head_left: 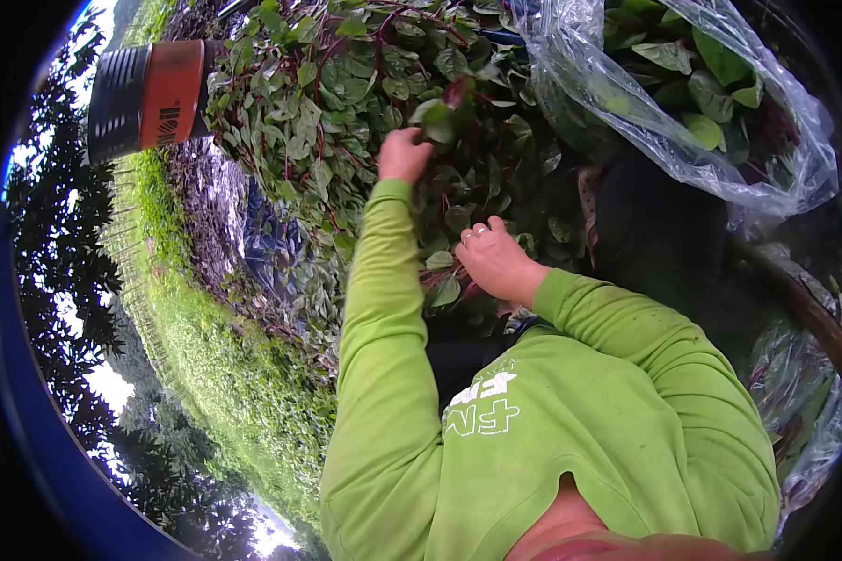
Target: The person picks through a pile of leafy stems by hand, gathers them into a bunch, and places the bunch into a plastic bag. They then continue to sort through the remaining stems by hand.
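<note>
My left hand (404, 156) is closed at the edge of a large heap of leafy greens (318, 103) with reddish stems. A leafy sprig (440, 119), smeared by motion, rises from its fingertips. Lower and nearer my body, my right hand (500, 262) has its fingers curled over a small bunch of red-stemmed greens (444, 280). Rings show on that hand. Part of the bunch is hidden under the palm. More dark leaves lie between the two hands.
A clear plastic bag (589, 75) with leafy greens in it stands at the upper right. A black and orange drum (150, 98) is at the upper left. Blue sheeting (267, 224) and green growth (215, 365) lie left; a brown curved bar (800, 309) is right.
</note>
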`<control>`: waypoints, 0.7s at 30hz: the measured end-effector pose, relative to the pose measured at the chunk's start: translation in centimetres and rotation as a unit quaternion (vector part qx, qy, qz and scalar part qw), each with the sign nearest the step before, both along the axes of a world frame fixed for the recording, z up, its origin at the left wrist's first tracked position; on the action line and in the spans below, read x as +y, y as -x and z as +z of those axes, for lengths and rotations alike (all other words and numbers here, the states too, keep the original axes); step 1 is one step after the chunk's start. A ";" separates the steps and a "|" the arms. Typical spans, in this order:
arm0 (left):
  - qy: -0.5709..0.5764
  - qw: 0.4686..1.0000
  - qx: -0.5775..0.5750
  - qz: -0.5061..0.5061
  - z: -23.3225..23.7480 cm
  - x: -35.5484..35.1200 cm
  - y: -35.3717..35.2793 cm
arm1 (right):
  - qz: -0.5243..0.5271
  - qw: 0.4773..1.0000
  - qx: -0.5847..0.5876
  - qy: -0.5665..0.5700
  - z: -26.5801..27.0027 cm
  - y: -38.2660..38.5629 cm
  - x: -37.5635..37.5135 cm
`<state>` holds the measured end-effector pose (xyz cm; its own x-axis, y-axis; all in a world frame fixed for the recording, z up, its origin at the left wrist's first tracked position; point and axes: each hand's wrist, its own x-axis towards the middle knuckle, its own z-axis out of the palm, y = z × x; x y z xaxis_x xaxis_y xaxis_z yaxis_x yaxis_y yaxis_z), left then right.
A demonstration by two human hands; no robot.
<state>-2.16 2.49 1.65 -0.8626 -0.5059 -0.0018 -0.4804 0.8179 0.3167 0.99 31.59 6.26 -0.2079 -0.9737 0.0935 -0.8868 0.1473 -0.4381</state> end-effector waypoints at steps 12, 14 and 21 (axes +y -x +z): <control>-0.459 0.872 -0.061 0.158 12.6 -3.8 -9.6 | 0.003 0.998 0.005 0.056 -0.4 -0.8 0.2; -0.453 0.872 -0.024 0.184 10.8 -1.9 -10.0 | 0.011 0.998 -0.003 0.070 -0.3 -0.7 0.3; -0.366 0.900 -0.237 0.012 3.2 -0.2 -14.4 | 0.014 0.971 0.011 0.238 0.2 0.3 -0.3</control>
<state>12.25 2.29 4.88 -0.6660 -0.2370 -0.7073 -0.7180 0.4610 0.5216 0.74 31.27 6.46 -0.1744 -0.8246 0.5382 -0.8979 -0.0912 -0.4307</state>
